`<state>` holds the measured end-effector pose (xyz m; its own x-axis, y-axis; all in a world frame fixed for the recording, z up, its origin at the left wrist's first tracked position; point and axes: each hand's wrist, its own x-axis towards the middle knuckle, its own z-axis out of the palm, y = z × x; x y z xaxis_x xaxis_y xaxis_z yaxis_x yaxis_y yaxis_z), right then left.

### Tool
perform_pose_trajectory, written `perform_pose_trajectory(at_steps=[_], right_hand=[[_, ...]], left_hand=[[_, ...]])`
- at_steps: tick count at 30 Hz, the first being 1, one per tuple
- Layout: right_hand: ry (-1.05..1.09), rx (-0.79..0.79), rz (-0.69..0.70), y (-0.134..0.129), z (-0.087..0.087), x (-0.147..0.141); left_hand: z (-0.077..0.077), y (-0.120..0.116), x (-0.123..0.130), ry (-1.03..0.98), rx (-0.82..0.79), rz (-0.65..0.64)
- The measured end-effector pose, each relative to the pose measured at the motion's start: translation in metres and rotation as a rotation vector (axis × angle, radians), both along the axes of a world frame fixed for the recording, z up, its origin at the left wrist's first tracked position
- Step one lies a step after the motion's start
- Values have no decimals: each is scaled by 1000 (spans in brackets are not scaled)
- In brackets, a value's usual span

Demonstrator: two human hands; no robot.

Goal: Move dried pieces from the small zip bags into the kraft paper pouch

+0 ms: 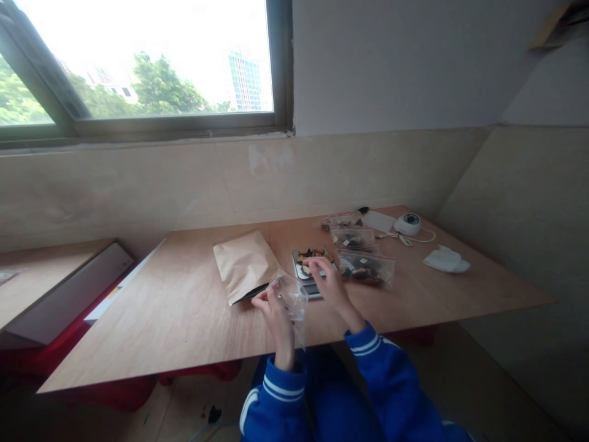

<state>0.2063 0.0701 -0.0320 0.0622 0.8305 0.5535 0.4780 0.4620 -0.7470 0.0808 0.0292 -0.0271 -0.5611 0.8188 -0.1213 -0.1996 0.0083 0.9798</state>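
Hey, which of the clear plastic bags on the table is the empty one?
The clear bag held up in the left hand, at the near table edge. It looks empty, while the three bags beyond the right hand hold dark pieces.

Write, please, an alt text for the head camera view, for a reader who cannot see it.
A person in blue sleeves holds a small clear plastic bag with the left hand, while the right hand reaches over a tray of dried pieces. On the wooden table lie a brown paper pouch and filled clear bags.
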Motion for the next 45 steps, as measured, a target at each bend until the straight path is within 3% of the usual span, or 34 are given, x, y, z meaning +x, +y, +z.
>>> perform_pose_trajectory(at_steps=[3,7,16,21,24,28,32,35,37,39,42,44,45], right_hand=[[-162,2,-221,19,-27,5],[-344,-44,-264,32,-49,4],[-358,-47,-283,38,-52,17],[-246,-47,-239,40,-52,22],[-127,-60,-210,35,-41,19],[63,-105,-148,14,-5,8],[50,-106,128,-17,35,-7],[8,-156,333,-32,48,-11],[-3,-172,391,-30,44,-9],[-41,-135,334,-16,32,-2],[-174,-45,49,22,4,16],[-281,-111,-141,49,-18,31],[-330,-179,-172,61,-29,38]], left_hand=[[0,-1,1,-12,13,-5],[-1,-4,4,-42,38,-33],[-6,-5,3,-53,37,-48],[-9,-5,2,-71,32,-51],[-10,-5,0,-79,32,-49],[-9,-5,1,-76,37,-46],[-7,-6,4,-46,42,-66],[-4,-7,5,-29,10,-51],[-4,-7,3,-44,15,-46],[-5,-8,2,-74,28,-54],[-7,-7,-1,-94,27,-57],[-9,-7,-2,-85,19,-50],[-11,-7,-2,-81,19,-50]])
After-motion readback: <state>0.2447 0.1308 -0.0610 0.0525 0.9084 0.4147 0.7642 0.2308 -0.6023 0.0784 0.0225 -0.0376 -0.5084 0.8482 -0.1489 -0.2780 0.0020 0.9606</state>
